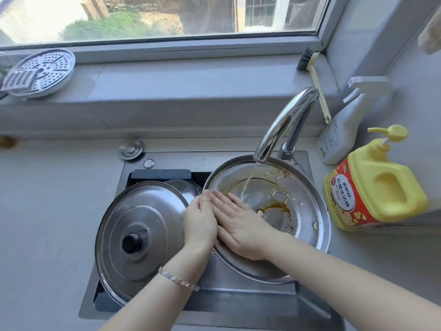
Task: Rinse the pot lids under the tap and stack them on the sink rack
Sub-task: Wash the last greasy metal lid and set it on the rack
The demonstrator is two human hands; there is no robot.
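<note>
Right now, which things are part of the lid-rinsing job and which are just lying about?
Job: dirty lid, held at its rim by the left hand, right hand flat inside it; tap, running; knobbed lid; sink.
Lying about: detergent jug, spray bottle, brush, steamer plate.

Both forearms are bare and enter from the bottom edge, converging toward the centre. The left hand (199, 223) faces back-up, its fingers curled round the left rim of the upturned lid (306, 199). A bracelet (179, 279) sits on the left wrist. The right hand (238, 226) lies palm-down on the inner surface of the upturned lid, fingers straight and close together, pointing up-left. The two hands touch along their inner edges.
</note>
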